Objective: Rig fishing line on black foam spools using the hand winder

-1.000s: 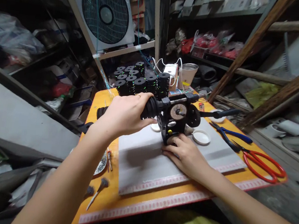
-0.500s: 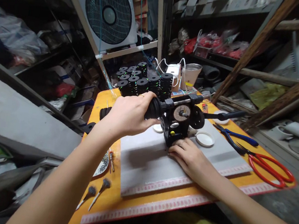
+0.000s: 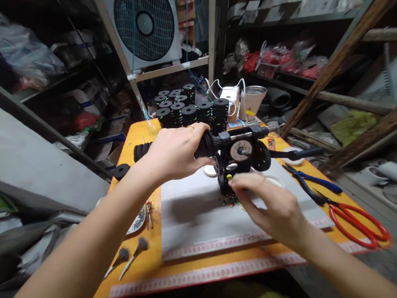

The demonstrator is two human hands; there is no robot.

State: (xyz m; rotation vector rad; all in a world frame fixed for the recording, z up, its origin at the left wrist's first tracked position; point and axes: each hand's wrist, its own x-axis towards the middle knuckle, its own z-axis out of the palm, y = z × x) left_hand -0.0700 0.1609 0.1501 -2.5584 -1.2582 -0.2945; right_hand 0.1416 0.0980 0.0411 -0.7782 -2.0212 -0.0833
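Note:
My left hand [image 3: 174, 155] is wrapped around a black ridged cylinder [image 3: 204, 145] at the left side of a small black hand-cranked machine [image 3: 240, 150]. The cylinder's ridged far end [image 3: 142, 151] shows beyond my wrist. My right hand [image 3: 276, 203] is raised just in front of the machine's base, thumb and forefinger pressed together close to a yellow spot [image 3: 230, 177]. What lies between those fingertips is too small to make out. Tiny multicoloured bits [image 3: 233, 201] are scattered below them on a grey-white board [image 3: 201, 221]. The crank handle [image 3: 305, 154] points right.
Blue-handled pliers [image 3: 316, 180] and red-handled scissors [image 3: 358, 227] lie at the right. Several black spools [image 3: 189, 112] stand behind. Two small brushes [image 3: 141, 245] and a dish [image 3: 137, 221] are at the left. A box fan [image 3: 144, 21] stands beyond the table.
My right hand has lifted off the board and turned into a pinch, uncovering the coloured bits. My left hand stays on the cylinder, shifted very slightly.

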